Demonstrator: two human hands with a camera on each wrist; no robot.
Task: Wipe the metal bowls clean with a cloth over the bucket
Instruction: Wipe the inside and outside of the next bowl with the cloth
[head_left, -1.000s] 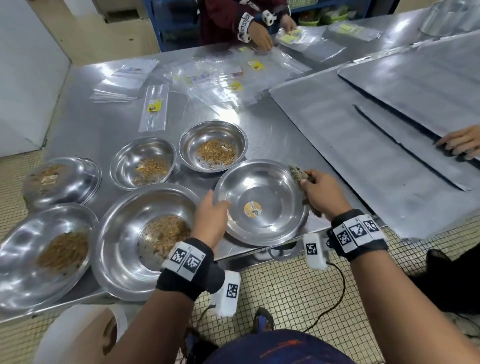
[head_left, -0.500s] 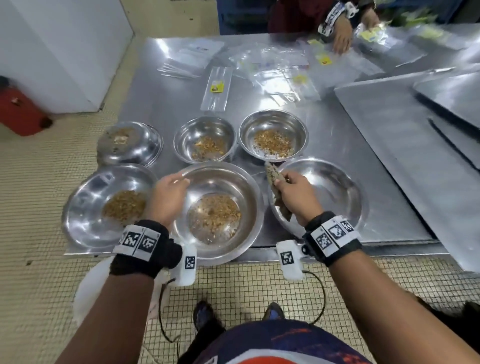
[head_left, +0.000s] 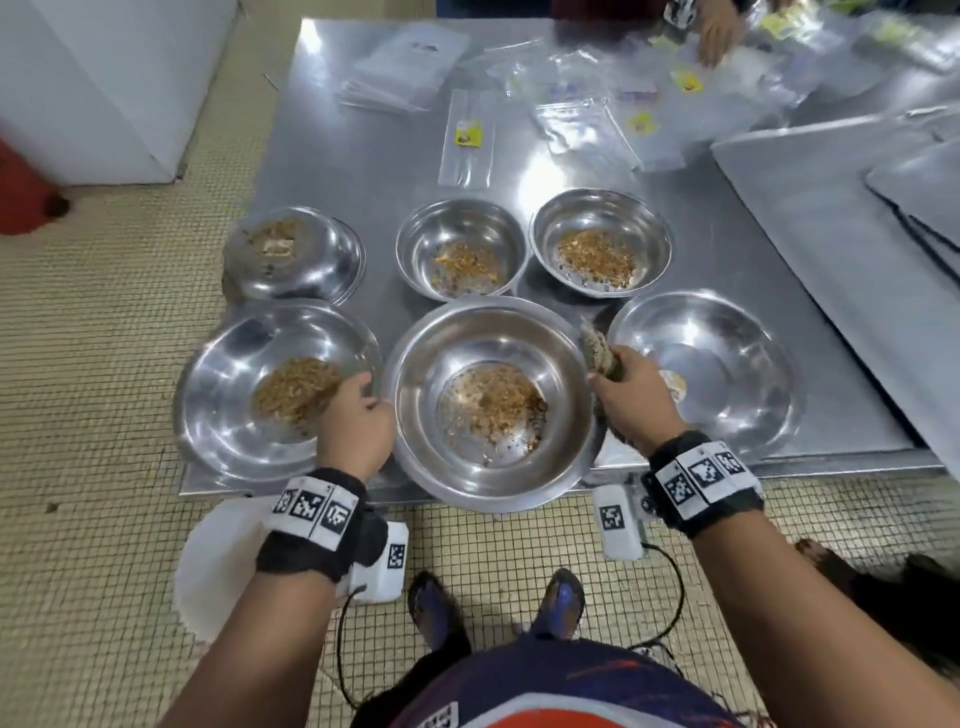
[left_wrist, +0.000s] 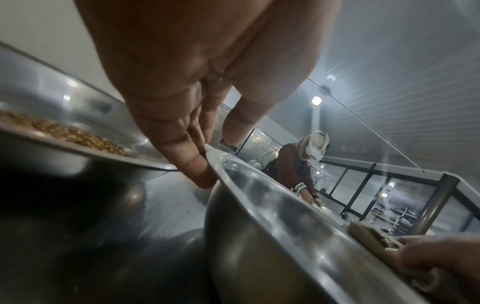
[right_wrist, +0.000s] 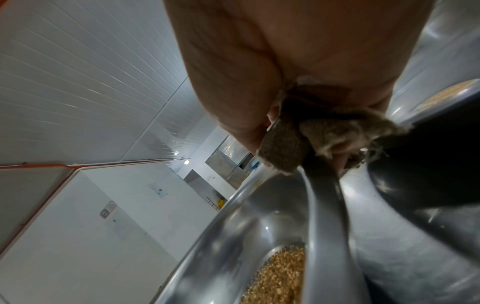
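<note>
A large metal bowl (head_left: 488, 332) holding brown crumbs sits at the table's front edge, overhanging it a little. My left hand (head_left: 373, 401) pinches its left rim (left_wrist: 259, 181), thumb inside and fingers outside. At the right rim, my right hand (head_left: 610, 371) holds a bunched grey-brown cloth (head_left: 598, 347) (right_wrist: 283, 152). A wiped bowl (head_left: 727, 332) with a sticker stands to the right. Another crumb-filled bowl (head_left: 228, 374) stands to the left. A white bucket (head_left: 208, 566) sits on the floor below the edge, partly hidden by my left forearm.
Two small crumb bowls (head_left: 462, 228) (head_left: 600, 213) and an upturned bowl (head_left: 311, 270) stand behind on the steel table (head_left: 363, 156). Clear bags (head_left: 587, 124) lie farther back, where another person's hand (head_left: 717, 31) works. Flat metal trays (head_left: 831, 218) cover the right side.
Both hands left the wiped bowl on the right. The left hand took the big crumb bowl's left rim, and the right hand brought the cloth to its right rim.
</note>
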